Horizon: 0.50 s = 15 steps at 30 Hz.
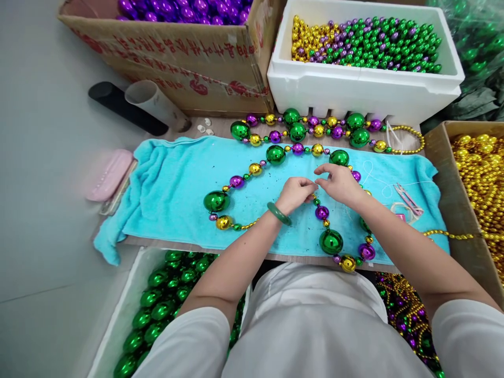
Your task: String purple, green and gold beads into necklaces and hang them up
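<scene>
A bead garland (237,182) of green, purple and gold balls lies in a loop on the turquoise towel (169,173). My left hand (296,193), with a green bangle (279,214) at the wrist, is pinched on the garland's end, just above its small beads. Close against those fingertips, my right hand (339,182) has its thumb and fingers bent inward; whatever fine thing lies between them is too small to make out. White thread (388,182) and pink-handled thread snips (408,199) rest on the towel to the right.
Another garland (297,132) lies along the towel's far edge. Behind stand a cardboard box (177,63) of purple balls and a white foam box (366,86) of small beads. A gold-bead carton (452,173) is at right, a green-ball box (122,299) at lower left.
</scene>
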Motion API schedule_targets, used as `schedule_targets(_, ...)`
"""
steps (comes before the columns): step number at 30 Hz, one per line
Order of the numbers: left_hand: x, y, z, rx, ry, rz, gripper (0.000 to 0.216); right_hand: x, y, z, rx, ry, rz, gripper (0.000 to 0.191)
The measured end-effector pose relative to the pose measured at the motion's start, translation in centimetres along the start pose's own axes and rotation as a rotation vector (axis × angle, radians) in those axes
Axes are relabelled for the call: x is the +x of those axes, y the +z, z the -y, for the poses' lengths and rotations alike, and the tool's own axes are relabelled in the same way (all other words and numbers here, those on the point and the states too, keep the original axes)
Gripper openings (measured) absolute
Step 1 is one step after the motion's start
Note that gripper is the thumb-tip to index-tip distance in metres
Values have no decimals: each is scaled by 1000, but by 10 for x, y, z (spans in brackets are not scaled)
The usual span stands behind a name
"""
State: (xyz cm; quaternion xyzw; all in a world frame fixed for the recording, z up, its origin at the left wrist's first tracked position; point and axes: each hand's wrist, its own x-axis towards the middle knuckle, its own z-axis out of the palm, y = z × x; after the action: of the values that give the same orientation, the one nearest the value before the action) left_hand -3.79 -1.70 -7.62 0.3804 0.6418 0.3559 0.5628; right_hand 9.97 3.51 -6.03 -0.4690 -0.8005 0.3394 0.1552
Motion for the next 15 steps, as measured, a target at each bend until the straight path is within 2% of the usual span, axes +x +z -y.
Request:
schedule_targets(3,0,-1,-2,-130,-70,28,14,-14,5,3,-120,-76,38,33)
schedule_targets(7,1,-2,-2,-227,-138,53,13,-25,14,2,-386,-177,56,24)
schedule_targets(9,2,-4,-1,-253,-161,71,14,-26,16,1,-488,-228,62,25)
schedule_targets(13,3,-7,-1,-292,-197,101,16,-27,17,0,-598,-321,81,29)
schedule_targets(15,3,-7,-1,-312,-203,113,10,-27,17,1,-618,-330,93,30)
